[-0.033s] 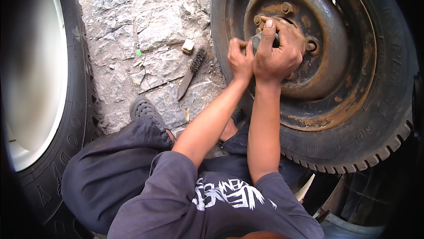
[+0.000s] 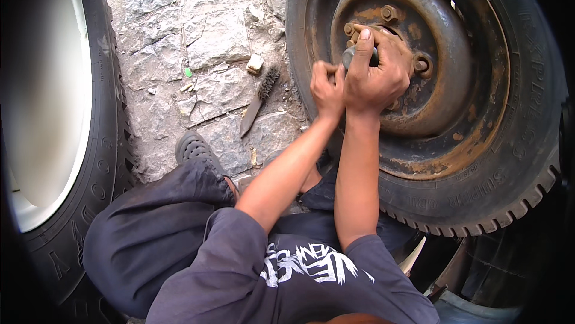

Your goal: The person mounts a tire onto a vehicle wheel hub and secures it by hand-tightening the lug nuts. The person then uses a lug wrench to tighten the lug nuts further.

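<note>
My right hand (image 2: 383,75) is closed at the hub of a rusty wheel (image 2: 443,108), thumb up. It grips a grey, rounded metal piece (image 2: 348,55), whose kind I cannot make out because the fingers cover most of it. Against the right wrist rests my left hand (image 2: 327,90), with its fingers curled in just beside the grey piece. Whatever the left fingers hold, if anything, is hidden. Around the hands, rusty wheel nuts (image 2: 389,13) sit on their studs, and another wheel nut (image 2: 422,65) shows right of my knuckles.
The black tyre (image 2: 515,162) surrounds the rusty wheel. A wire brush (image 2: 260,99) lies on the stone paving (image 2: 218,39), below a small pale block (image 2: 255,63). At the far left stands another tyre (image 2: 105,114) with a white rim (image 2: 84,84). My shoe (image 2: 194,146) is between the wheels.
My left hand has shifted very slightly downward, and its forearm with it. The right hand stays in place at the hub.
</note>
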A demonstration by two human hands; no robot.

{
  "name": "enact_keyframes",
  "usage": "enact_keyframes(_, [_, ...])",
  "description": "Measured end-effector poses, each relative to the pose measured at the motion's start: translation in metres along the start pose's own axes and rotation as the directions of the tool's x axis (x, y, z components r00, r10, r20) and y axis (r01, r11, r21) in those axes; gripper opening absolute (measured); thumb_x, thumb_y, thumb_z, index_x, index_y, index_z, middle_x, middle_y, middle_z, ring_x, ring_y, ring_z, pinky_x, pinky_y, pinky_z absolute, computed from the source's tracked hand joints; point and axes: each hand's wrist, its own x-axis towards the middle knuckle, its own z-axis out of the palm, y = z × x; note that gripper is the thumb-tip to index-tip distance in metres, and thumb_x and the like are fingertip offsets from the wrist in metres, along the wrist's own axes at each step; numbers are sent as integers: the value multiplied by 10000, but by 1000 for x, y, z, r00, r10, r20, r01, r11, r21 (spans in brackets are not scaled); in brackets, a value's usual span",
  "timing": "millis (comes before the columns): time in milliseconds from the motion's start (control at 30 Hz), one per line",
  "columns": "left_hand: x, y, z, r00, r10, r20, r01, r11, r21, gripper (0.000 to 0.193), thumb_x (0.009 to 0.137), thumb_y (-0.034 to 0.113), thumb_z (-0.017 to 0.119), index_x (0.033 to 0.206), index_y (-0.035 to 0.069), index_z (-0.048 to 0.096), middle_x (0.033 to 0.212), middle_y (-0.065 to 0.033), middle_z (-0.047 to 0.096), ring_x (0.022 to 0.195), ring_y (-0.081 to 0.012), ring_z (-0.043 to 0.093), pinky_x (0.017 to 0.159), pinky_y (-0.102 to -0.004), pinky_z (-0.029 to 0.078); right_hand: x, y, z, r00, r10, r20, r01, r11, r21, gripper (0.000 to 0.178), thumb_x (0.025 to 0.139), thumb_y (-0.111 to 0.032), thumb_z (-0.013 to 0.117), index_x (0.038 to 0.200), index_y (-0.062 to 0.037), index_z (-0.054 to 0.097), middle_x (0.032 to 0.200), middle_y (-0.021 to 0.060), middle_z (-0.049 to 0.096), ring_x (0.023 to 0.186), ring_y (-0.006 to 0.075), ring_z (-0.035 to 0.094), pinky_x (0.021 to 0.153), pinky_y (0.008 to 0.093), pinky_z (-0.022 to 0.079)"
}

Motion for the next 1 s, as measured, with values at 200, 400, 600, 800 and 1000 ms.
enact_keyframes(200, [-12, -14, 26, 984, 9, -178, -6, 1000, 13, 306, 974, 182, 812, 933, 3, 567, 852, -165, 601, 763, -307, 601, 757, -445, 517, 1, -2, 3, 1000, -1, 0, 1, 1000, -13, 205, 1011, -216, 695, 959, -109, 862, 937, 78, 816, 969, 294, 741, 976, 427, 535])
enact_keyframes(400, [46, 12, 27, 968, -239, -80, 218, 953, -212, 349, 998, 264, 824, 1029, -9, 608, 948, -150, 699, 866, -261, 671, 815, -407, 558, 5, -1, 2, 1000, 4, -24, -5, 999, -38, 212, 1005, -240, 706, 939, -109, 859, 908, 79, 811, 997, 293, 743, 984, 426, 534])
enact_keyframes(600, [-34, 1, 27, 970, -238, -43, 232, 967, -105, 356, 1022, 287, 798, 1132, -5, 628, 951, -121, 709, 851, -233, 673, 778, -381, 564, 2, -1, 7, 997, 67, -37, -66, 998, 14, 198, 959, -250, 717, 898, -108, 840, 865, 54, 800, 1024, 288, 730, 1022, 447, 499])
enact_keyframes(800, [9, -16, 38, 931, -363, -38, 341, 902, -264, 369, 1042, 300, 775, 1208, 1, 637, 953, -96, 709, 817, -192, 663, 719, -348, 564, 4, 2, 1, 999, 26, -25, -26, 1000, -10, 207, 997, -241, 704, 938, -117, 859, 913, 63, 813, 1015, 290, 734, 986, 422, 532])
enact_keyframes(1000, [91, 1, 11, 932, -348, 102, 358, 833, -423, 357, 1065, 298, 750, 1285, 22, 694, 1032, -89, 747, 861, -114, 680, 697, -269, 553, 1, 1, 7, 998, 66, -23, -66, 998, 11, 206, 997, -234, 703, 936, -117, 861, 905, 52, 814, 997, 292, 737, 993, 422, 543])
